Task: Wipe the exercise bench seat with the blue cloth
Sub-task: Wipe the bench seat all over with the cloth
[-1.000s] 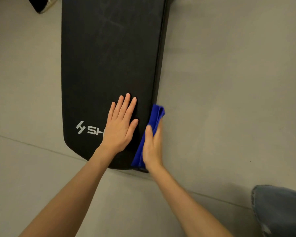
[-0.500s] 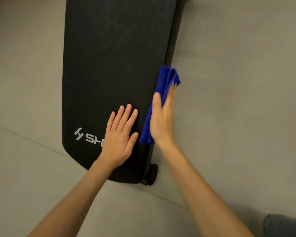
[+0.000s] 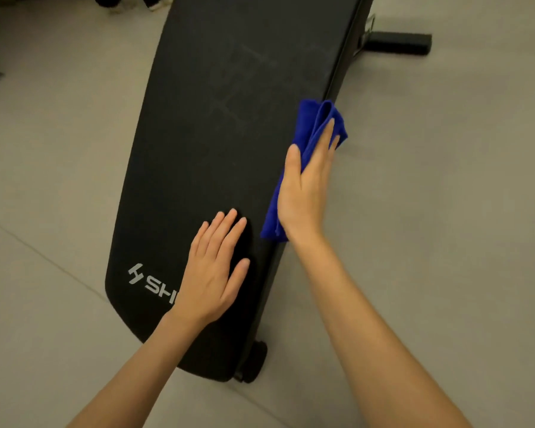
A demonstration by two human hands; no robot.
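Presses blue cloth (image 3: 314, 125) to right edge of bench seat (image 3: 229, 103) with straight-fingered right hand (image 3: 305, 193), thumb perhaps pinching; rests left hand (image 3: 212, 273) flat alongside. Faces seat's long axis running ahead of right hand.

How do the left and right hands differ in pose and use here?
The left hand lies flat, palm down, on top of the bench seat; the right hand stands on edge against its side. The left hand holds nothing; the right hand presses the blue cloth there. Both have straight fingers.
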